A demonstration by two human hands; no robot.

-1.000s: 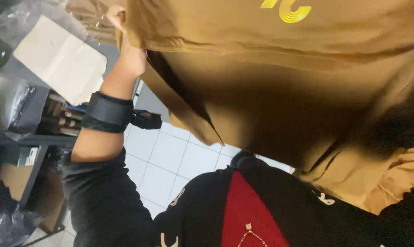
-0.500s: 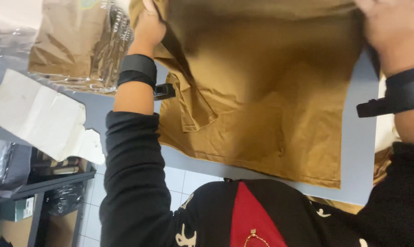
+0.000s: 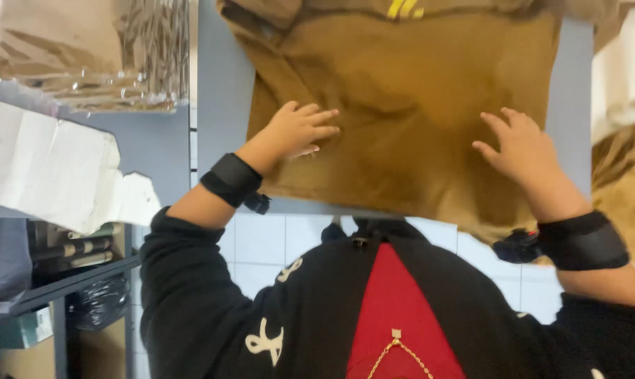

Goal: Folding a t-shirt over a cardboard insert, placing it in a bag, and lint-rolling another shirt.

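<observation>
Though spread flat, brown garment [image 3: 408, 105] under both palms

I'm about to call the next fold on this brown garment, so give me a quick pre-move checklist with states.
1. Brown garment lying on the grey table: ok.
2. Left hand flat on the cloth, fingers spread: ok.
3. Right hand flat on the cloth: ok.
4. Cloth smooth: not ok, creases between the hands.
5. Near hem on the table: not ok, it hangs over the edge.
6. Far edge squared: cannot tell, out of view.
</observation>
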